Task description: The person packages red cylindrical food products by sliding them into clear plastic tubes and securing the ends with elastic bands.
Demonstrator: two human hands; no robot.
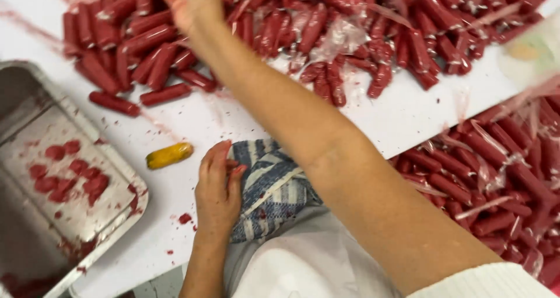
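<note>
The left hand lies flat, fingers together and unclenched, pressing on a blue-and-white striped cloth at the table's near edge. The right hand reaches far across toward twelve o'clock, arm fully extended, fingers spread loosely over the pile of red sausages; whether it grips one I cannot tell, since the top edge cuts it off. At nine o'clock sits a metal tray holding red smears and small scraps. A single yellow sausage lies between the tray and the cloth. The white table is flecked with red. More red sausages in clear casings are heaped at three o'clock.
</note>
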